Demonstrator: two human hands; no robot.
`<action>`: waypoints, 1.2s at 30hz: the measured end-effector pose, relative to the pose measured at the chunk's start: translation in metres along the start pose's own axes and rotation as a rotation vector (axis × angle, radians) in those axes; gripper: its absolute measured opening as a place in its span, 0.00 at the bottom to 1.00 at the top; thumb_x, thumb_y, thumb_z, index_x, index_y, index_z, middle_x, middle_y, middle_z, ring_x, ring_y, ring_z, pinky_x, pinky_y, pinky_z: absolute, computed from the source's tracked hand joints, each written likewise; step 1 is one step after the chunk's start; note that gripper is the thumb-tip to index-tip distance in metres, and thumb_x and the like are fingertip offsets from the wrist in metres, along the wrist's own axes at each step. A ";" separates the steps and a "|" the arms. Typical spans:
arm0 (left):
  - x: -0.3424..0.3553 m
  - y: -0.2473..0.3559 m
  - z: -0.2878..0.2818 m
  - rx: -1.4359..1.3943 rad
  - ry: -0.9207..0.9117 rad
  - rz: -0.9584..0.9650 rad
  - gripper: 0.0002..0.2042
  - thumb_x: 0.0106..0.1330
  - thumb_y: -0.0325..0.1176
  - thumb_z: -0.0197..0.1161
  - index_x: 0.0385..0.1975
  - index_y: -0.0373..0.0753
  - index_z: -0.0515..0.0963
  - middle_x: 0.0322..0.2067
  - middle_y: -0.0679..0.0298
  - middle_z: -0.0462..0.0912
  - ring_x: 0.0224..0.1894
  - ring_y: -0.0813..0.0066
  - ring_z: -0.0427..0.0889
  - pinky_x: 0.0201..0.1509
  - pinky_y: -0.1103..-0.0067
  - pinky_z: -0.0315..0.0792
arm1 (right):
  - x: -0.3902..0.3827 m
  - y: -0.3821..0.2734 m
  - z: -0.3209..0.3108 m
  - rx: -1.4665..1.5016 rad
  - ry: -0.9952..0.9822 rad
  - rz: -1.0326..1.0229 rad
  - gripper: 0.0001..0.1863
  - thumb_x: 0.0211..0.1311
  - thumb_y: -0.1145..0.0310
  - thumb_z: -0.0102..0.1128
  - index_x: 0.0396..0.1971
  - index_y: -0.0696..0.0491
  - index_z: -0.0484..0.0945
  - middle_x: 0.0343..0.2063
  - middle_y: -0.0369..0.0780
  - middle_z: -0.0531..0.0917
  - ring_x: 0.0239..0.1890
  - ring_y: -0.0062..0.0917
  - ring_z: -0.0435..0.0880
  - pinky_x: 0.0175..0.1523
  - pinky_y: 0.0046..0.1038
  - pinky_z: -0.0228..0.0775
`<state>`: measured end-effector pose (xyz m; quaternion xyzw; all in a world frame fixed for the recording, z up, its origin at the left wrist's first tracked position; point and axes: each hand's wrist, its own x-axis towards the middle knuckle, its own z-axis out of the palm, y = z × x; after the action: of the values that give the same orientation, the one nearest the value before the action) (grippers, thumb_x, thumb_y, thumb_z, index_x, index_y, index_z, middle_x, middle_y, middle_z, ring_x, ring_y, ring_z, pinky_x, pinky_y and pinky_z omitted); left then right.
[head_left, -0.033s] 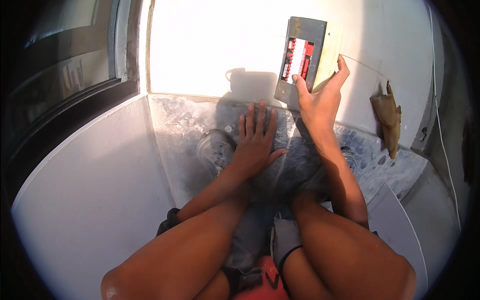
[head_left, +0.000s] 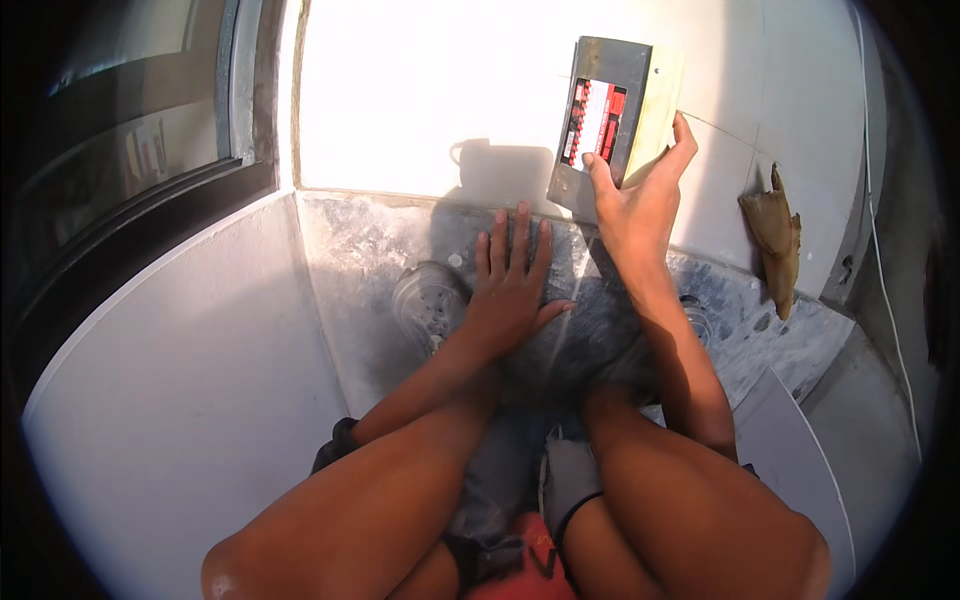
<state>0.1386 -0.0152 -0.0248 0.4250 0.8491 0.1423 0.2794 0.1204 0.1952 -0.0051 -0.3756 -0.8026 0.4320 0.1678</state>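
Observation:
Upper right of the middle, my right hand (head_left: 640,205) grips a flat, rectangular dark-grey tool (head_left: 623,75) with a red, white and black label. A pale yellow strip with a small hole runs along its right side. My thumb presses on the labelled face near the lower end, and my other fingers curl round the yellow side. The tool is held against or just in front of the pale wall (head_left: 380,110); the exact contact is hidden. Fingers spread, my left hand (head_left: 512,285) lies flat at the dusty grey floor slab (head_left: 370,230), between my feet, holding nothing.
A torn brown piece (head_left: 770,225), like a dry husk or folded scrap, is at the wall's foot on the right. Dark window panes (head_left: 130,150) stand at the left above a pale ledge (head_left: 190,330). A thin white cable (head_left: 872,190) hangs at far right. My clogs (head_left: 425,300) rest on the slab.

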 end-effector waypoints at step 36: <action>0.008 -0.002 -0.002 0.021 0.005 0.012 0.56 0.71 0.66 0.62 0.82 0.28 0.44 0.81 0.27 0.34 0.81 0.17 0.31 0.78 0.31 0.37 | 0.016 0.009 -0.011 0.017 -0.070 0.103 0.50 0.60 0.74 0.74 0.75 0.61 0.49 0.52 0.64 0.84 0.56 0.56 0.87 0.64 0.46 0.77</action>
<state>0.1323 -0.0097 -0.0270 0.4328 0.8486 0.1362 0.2720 0.1197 0.2164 -0.0071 -0.3997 -0.7839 0.4597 0.1202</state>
